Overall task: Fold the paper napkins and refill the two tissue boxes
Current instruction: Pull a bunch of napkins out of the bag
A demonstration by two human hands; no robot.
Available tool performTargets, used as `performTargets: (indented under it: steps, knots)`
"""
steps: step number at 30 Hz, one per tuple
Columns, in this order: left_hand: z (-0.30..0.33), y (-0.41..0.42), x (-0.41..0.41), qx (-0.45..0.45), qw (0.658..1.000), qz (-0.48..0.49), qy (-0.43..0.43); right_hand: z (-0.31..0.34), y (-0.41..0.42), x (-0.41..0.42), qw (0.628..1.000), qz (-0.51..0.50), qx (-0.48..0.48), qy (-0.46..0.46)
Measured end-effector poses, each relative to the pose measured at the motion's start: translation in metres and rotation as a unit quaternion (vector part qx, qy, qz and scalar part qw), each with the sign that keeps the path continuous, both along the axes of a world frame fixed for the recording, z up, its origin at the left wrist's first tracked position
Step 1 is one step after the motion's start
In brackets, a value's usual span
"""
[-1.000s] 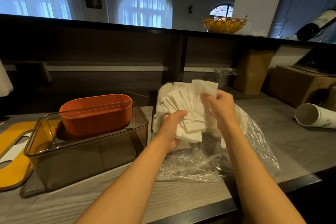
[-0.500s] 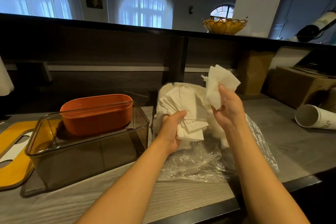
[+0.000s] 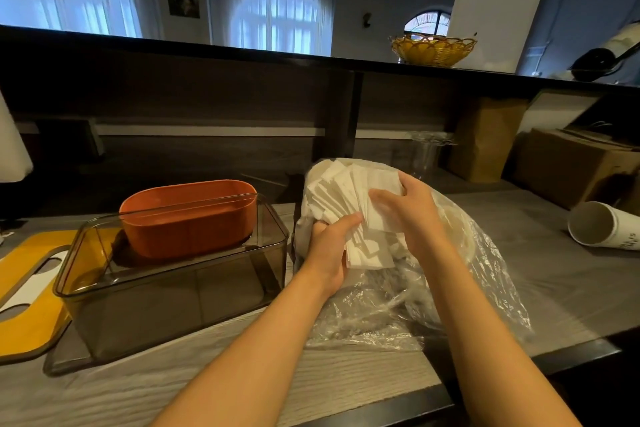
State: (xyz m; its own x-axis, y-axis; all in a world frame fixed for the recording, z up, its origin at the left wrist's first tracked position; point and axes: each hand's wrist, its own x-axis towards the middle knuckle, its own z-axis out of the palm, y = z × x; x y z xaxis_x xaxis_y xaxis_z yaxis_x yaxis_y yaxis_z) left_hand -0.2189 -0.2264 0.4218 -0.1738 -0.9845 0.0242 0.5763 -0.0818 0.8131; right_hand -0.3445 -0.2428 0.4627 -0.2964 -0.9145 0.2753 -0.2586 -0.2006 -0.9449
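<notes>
While your left hand [image 3: 330, 246] grips the fanned stack of folded napkins [image 3: 353, 215] above the plastic bag [image 3: 467, 291], your right hand [image 3: 407, 215] presses one on top; square edges before filling the smoked tissue box [image 3: 173, 291].

The paper cup [image 3: 604, 226] lying on its side bears dark print, too small to read.

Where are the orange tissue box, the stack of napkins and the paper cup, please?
orange tissue box [image 3: 188, 230]: head view, front wall.
stack of napkins [image 3: 341, 194]: head view, fanned upper edges.
paper cup [image 3: 609, 230]: head view, its side.
</notes>
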Motion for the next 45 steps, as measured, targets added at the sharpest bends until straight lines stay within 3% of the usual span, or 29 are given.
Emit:
performTargets:
  steps: [7, 16, 19, 22, 25, 30, 35, 45]
  knots:
    - [0.007, 0.003, 0.002, 0.025, 1.000, 0.001, 0.018, 0.005, 0.008, 0.002, 0.997, 0.008, 0.072, 0.025]
    - [0.011, -0.001, 0.005, 0.055, 0.998, 0.019, 0.000, 0.008, 0.013, -0.005, 0.999, 0.049, 0.017, 0.009]
    - [0.011, -0.002, 0.005, 0.062, 0.998, 0.017, 0.001, 0.009, 0.012, -0.010, 0.999, 0.004, 0.017, -0.051]
    - [0.010, -0.003, 0.005, 0.066, 0.998, 0.011, 0.004, 0.021, 0.012, -0.017, 0.983, -0.106, 0.038, -0.147]
    - [0.011, -0.001, 0.005, 0.060, 0.998, 0.006, -0.003, 0.026, 0.018, -0.022, 0.977, -0.052, -0.024, -0.206]
    - [0.012, 0.004, 0.007, 0.034, 0.999, -0.013, -0.019, 0.018, 0.019, -0.014, 0.994, 0.105, -0.039, -0.006]
    - [0.013, 0.007, 0.007, 0.020, 0.999, -0.039, -0.012, 0.012, 0.016, -0.001, 0.984, 0.104, -0.024, 0.144]
    - [0.015, 0.009, 0.008, 0.030, 0.999, -0.032, 0.004, 0.009, 0.012, -0.002, 0.984, 0.068, -0.007, 0.162]
